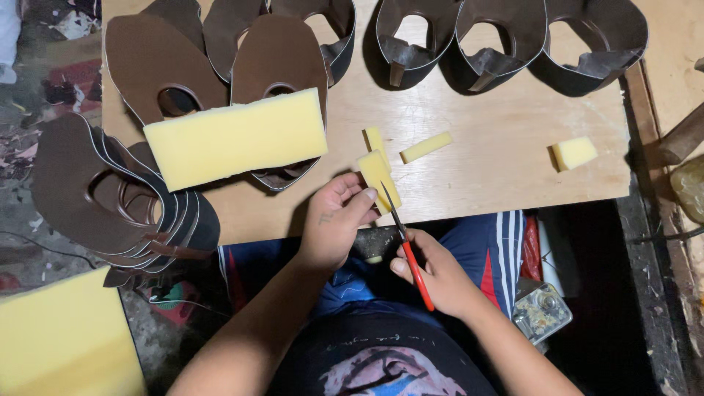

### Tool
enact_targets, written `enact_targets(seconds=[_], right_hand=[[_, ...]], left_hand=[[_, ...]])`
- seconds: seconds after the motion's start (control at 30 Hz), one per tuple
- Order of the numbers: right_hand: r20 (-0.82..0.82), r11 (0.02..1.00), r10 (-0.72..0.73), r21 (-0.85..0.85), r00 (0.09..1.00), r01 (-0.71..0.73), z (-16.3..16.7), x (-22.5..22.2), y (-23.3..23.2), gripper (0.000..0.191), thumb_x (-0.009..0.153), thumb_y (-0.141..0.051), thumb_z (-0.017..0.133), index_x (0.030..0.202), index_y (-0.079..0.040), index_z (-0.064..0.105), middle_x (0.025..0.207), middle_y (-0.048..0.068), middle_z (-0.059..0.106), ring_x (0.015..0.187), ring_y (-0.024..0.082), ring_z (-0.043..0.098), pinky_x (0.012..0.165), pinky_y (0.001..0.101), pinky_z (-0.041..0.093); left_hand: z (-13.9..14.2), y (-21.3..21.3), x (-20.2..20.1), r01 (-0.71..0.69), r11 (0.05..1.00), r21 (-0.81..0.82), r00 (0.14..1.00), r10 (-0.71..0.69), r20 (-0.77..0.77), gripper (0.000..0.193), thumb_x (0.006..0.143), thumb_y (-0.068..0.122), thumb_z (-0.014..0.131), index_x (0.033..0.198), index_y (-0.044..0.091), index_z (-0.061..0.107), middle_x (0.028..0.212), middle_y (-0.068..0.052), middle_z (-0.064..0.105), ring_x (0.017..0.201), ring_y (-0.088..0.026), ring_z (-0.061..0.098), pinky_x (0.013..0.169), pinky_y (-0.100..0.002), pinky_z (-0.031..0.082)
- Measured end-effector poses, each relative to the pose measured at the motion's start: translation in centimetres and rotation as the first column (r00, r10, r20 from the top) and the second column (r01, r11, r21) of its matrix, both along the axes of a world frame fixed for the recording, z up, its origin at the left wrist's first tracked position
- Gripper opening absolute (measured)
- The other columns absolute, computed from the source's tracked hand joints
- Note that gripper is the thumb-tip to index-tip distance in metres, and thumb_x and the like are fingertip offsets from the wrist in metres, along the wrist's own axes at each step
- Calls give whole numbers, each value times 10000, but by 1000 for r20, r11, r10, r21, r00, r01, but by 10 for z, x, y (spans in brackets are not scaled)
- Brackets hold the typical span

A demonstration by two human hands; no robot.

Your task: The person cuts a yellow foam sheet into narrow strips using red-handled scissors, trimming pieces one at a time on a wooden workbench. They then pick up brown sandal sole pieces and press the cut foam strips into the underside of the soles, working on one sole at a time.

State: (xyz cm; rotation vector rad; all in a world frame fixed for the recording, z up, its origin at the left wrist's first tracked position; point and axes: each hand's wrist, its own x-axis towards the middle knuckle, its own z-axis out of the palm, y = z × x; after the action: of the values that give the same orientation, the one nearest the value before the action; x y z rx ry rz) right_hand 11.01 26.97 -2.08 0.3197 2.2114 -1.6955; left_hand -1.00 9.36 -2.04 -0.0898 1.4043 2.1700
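1. The left hand point(334, 224) pinches a small yellow foam piece point(378, 180) between thumb and fingers at the front edge of the wooden table point(499, 161).
2. The right hand point(433, 271) is closed around the red handle of a pair of scissors point(405, 246), whose dark blades point up and touch the lower edge of the foam piece.
3. A narrower foam strip point(374, 138) lies just behind the held piece, partly hidden by it.
4. Another foam strip point(425, 147) lies tilted on the table just to the right of those 2.
5. A foam cube point(573, 152) sits well apart, near the table's right side.
6. A big foam block point(235, 139) rests on brown leather shoe pieces point(158, 62) at the left of the table.
7. A stack of the same brown pieces point(95, 191) hangs over the table's left edge.
8. Along the far edge stand 3 curved brown shoe uppers point(506, 44) in a row.
9. A large yellow foam sheet point(66, 337) lies at the lower left, below table level.
10. A small clear box point(541, 312) sits beside the person's right forearm.
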Motion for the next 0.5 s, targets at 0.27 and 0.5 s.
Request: enact_targets(seconds=[0.27,0.5], right_hand=[[35,989,-145,-24,989,145,-19,7,0,325,883,-253,753,1096,-14,692,814,-9,640,729,61,536,652,235,463],[47,986,-160,57,986,157,-20,9,1,279,882,-247,778,1000,1,731,743,2,651,692,61,555,623,237,469]], left_hand=[[-7,0,-1,19,999,36,1000,-18,-18,295,1001,118,595,1247,-35,647,1100,-106,718,965,-160,704,880,-324,587],[7,3,-4,3,1000,-18,1000,-3,-7,481,957,63,569,1426,-33,518,1097,-129,700,928,-173,697,828,-327,595]])
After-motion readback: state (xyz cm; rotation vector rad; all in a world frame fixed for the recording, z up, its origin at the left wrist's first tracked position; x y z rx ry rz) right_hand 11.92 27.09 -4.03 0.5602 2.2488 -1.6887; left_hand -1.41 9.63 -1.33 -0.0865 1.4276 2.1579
